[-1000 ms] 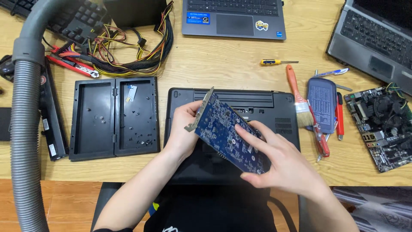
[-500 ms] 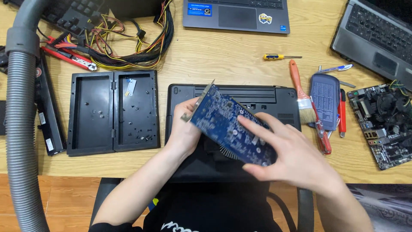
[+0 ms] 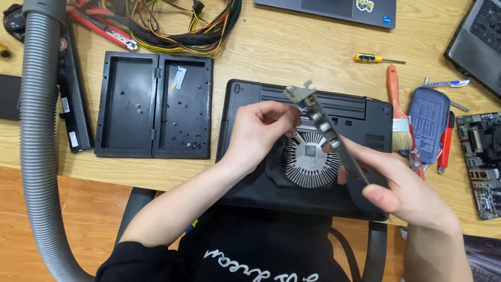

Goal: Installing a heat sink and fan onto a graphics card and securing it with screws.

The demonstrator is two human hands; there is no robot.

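In the middle of the frame, the left hand (image 3: 261,133) pinches the top end of a card (image 3: 326,133), near its shiny metal bracket. The right hand (image 3: 402,190) grips the lower end, thumb on the edge. The card is turned edge-on, above a black laptop (image 3: 250,99) lying flat on the wooden tabletop (image 3: 292,47). A round silver heatsink (image 3: 308,162) with thin fins sticks out from the card. In the upper left lies an open black plastic case (image 3: 154,104) with a small white label. A grey ribbed hose (image 3: 39,146) runs down the left side. On the right lie a brush (image 3: 397,104) with an orange handle and a blue pouch (image 3: 429,122).
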